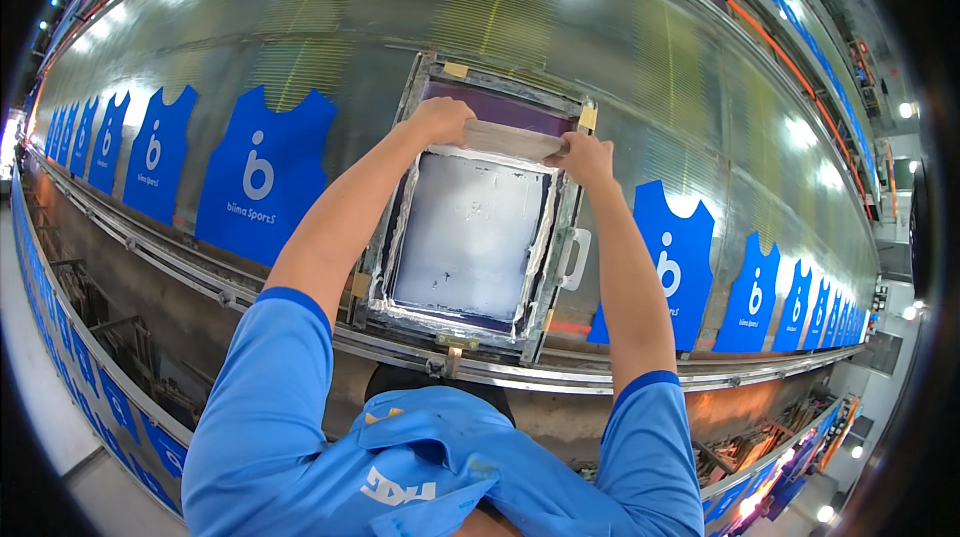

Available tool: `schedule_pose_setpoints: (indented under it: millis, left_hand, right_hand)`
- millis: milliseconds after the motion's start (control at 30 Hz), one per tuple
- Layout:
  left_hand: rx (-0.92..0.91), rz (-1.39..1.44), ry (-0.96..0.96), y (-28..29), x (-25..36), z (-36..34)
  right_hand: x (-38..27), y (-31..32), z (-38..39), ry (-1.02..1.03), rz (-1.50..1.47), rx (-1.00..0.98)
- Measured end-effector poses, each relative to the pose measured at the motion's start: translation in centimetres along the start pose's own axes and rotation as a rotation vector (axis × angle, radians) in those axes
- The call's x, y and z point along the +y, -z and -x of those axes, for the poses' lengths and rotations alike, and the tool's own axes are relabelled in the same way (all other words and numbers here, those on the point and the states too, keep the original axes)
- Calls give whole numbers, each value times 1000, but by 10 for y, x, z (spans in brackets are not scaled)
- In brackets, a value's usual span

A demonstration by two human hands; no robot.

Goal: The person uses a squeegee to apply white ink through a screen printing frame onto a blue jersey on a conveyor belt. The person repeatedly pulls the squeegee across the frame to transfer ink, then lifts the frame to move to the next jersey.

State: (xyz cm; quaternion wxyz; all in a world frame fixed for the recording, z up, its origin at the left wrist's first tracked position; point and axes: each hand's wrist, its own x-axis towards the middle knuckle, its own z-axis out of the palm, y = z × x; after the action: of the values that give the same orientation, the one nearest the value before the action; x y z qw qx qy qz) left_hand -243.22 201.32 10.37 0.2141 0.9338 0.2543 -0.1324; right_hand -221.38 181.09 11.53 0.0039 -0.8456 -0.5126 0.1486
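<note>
A long, pale squeegee (pixel 515 141) lies crosswise over the far part of a screen printing frame (pixel 515 84). My left hand (pixel 443 123) is closed around its left end, and my right hand (pixel 588 159) grips the right end. Both arms reach forward over the frame. Below the squeegee, the screen's greyish-white printing area (pixel 468 232) is bordered by smeared white ink. Beyond the squeegee shows a dark purple strip of mesh (pixel 505 112). The squeegee's lower edge is near or on the mesh; contact I cannot tell. Some fingers are hidden behind the squeegee.
Blue printed vest panels lie in a row along the long table (pixel 385 7), with one panel (pixel 265 172) left of the frame and another (pixel 670 262) right. A white handle (pixel 575 259) stands at the frame's right side. A metal rail (pixel 580 377) runs along the near edge.
</note>
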Motion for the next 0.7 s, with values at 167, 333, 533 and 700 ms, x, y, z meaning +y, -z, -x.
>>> schedule_pose_setpoints:
  millis: [167, 333, 533, 700]
  left_hand:
    - [17, -21, 31, -27, 19, 53]
    - [14, 13, 57, -80, 48, 158]
    - [224, -6, -4, -142, 77, 271]
    - [252, -31, -48, -154, 88, 326]
  right_hand:
    - [6, -54, 43, 39, -94, 106]
    - [-28, -70, 161, 114, -162, 153]
    - [-57, -111, 275, 178, -245, 300]
    - [-71, -108, 321, 223, -172, 247]
